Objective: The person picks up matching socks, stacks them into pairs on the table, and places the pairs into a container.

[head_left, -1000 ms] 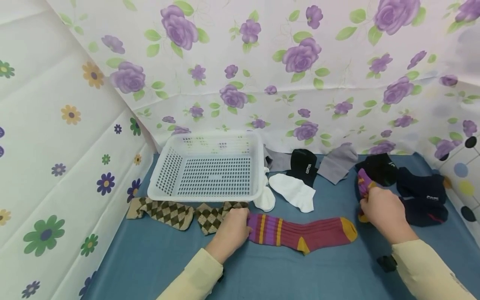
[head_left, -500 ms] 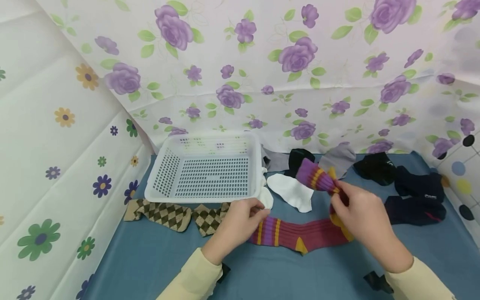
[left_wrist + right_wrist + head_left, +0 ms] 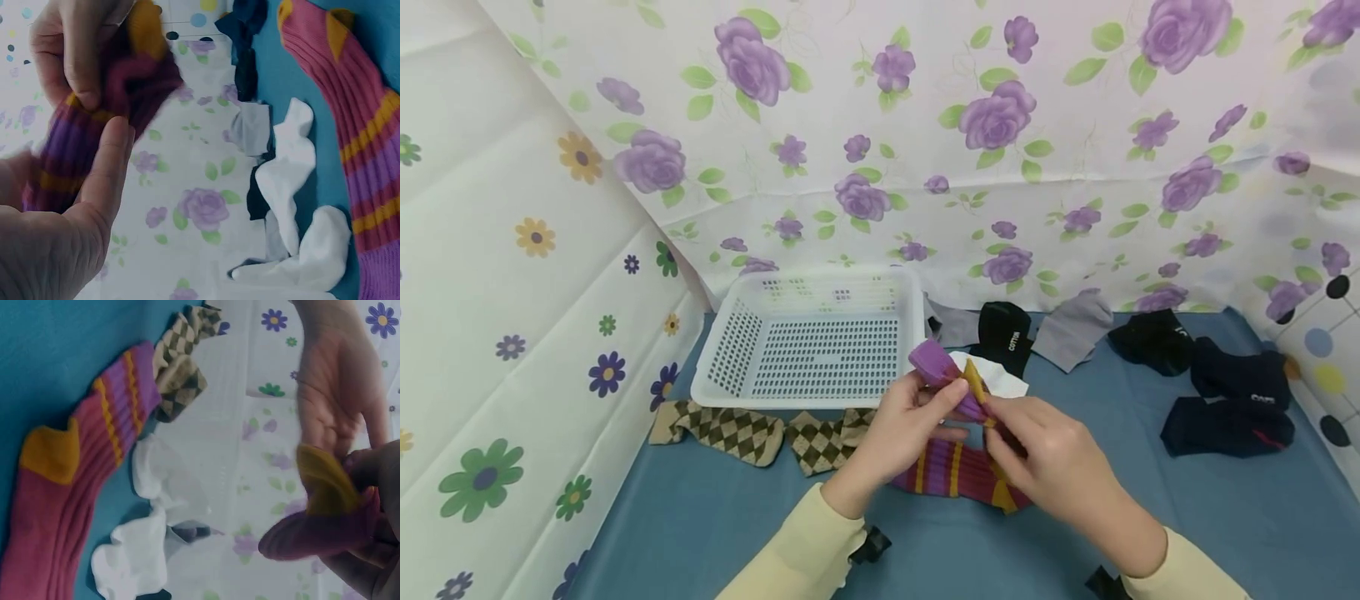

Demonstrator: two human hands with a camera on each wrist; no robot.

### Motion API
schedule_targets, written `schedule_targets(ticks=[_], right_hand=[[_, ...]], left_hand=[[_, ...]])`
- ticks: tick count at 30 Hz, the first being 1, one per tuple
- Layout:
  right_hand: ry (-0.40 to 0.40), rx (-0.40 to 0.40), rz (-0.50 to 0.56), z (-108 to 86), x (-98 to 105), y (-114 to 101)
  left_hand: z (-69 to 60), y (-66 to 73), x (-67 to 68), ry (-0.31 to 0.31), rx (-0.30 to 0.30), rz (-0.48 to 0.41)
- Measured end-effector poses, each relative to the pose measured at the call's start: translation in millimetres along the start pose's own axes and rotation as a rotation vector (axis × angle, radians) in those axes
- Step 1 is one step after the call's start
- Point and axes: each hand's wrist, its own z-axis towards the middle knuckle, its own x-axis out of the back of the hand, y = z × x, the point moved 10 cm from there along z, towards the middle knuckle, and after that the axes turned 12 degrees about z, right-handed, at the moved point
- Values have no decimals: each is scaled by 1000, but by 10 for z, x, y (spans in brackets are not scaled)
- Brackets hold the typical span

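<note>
A striped purple, maroon and mustard sock (image 3: 56, 140) is held up between both hands, bunched and partly hidden by fingers. My right hand (image 3: 1052, 446) pinches it near a mustard patch. My left hand (image 3: 895, 433) holds its purple cuff end, the thumb on top and the fingers behind. Below the hands, a matching striped sock (image 3: 940, 471) lies flat on the blue cloth; in the left wrist view more of it shows, up to the mustard toe. A white sock (image 3: 1011, 383) lies just behind the hands, partly covered.
A white plastic basket (image 3: 808, 400) stands at the back left. In front of it lie brown argyle socks (image 3: 737, 433). Black socks (image 3: 1003, 329), a grey sock (image 3: 1075, 329) and navy socks (image 3: 1228, 425) line the back right. Floral sheets (image 3: 865, 125) hang behind.
My right hand has lifted the second striped sock from the right and carried it left. My left hand has left the flat sock's cuff and come up to meet the lifted one.
</note>
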Motion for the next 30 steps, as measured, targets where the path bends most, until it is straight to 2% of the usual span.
schedule_targets(ticks=[4,9,12,15,20,24,28,30], right_hand=[[-11,-37,25,-14,-70,28],[-9,-161,85,-6,-96,132],[17,-229,141,12,-67,198],[61,-256,174,31,1,244],[191,-285,168,18,244,363],[304,-317,204,-14,499,490],[335,-346,254,-17,673,609],[333,-379,255,-29,726,682]], left_hand=[[-20,33,14,37,-14,-16],[-51,66,14,43,-38,37],[-62,87,10,43,-45,62],[-72,93,53,69,-46,92],[-96,66,256,152,-43,90],[-133,26,467,228,-24,42],[-179,6,649,287,-9,14],[-210,40,713,305,-3,8]])
